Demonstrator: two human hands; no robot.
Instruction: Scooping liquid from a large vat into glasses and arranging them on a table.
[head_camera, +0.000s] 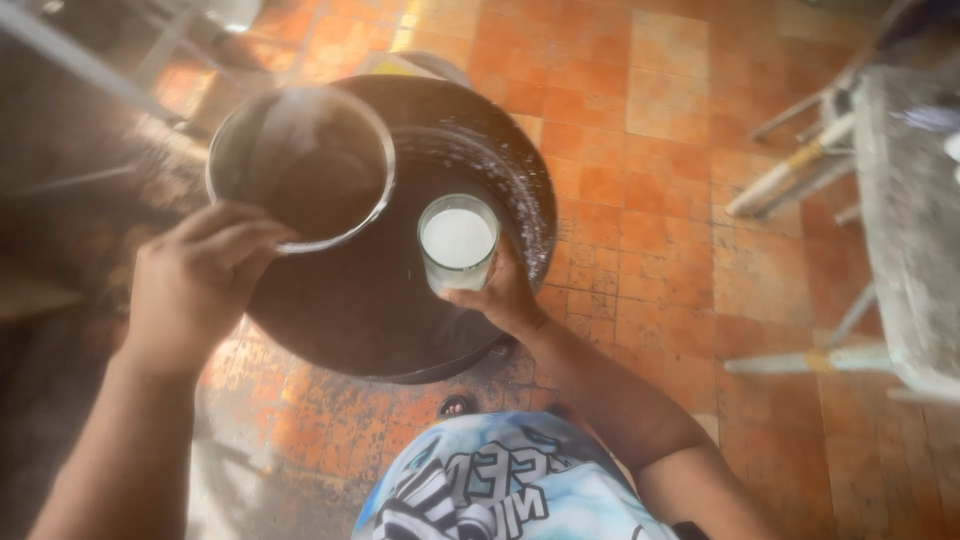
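The right hand wraps its fingers around the lower part of a clear glass of white liquid, thumb on the near side, and holds it upright, mouth up, so its long axis runs straight up toward the camera. The left hand closes its fingers over the near rim of a round metal pot, thumb outside, fingers curling over the edge; the pot tilts a little, its open mouth facing up and away from that hand. The glass sits just beside the pot, to the right of the pot's rim and close to touching it, so the right hand is the nearer one to the glass and the left to the pot. Both hang over a wide dark pan, whose far right wall is streaked white. Beyond lies an orange tiled floor, with a wooden bench well off to the right.
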